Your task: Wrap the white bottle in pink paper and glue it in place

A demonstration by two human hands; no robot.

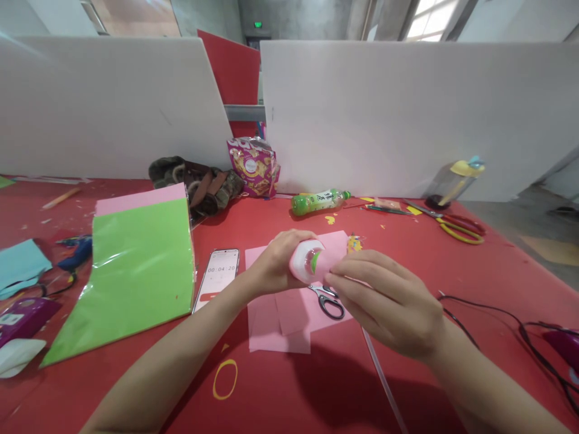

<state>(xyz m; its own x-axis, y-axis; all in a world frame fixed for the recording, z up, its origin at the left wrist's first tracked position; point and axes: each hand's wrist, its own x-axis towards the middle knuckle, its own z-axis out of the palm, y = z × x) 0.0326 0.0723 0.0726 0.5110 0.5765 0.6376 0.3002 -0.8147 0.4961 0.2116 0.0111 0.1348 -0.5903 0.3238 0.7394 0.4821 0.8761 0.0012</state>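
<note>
My left hand (284, 256) is wrapped round a white rounded container (302, 261), its end turned towards me with a small green and reddish patch on it. Pink paper (332, 259) runs from the container towards my right hand (389, 298), whose fingers pinch together at the paper's edge. The fingertips partly hide where paper and container meet. Below my hands lie black-handled scissors (332, 306), on sheets of pink craft paper (284, 337).
On the red table (271, 398) are a phone with a timer (219, 274), green sheets (140, 259), a green bottle (316, 202), large scissors (461, 229), a snack bag (254, 169), and a yellow ring (225, 361). Black cables (502, 310) trail at right. White boards (407, 114) stand behind.
</note>
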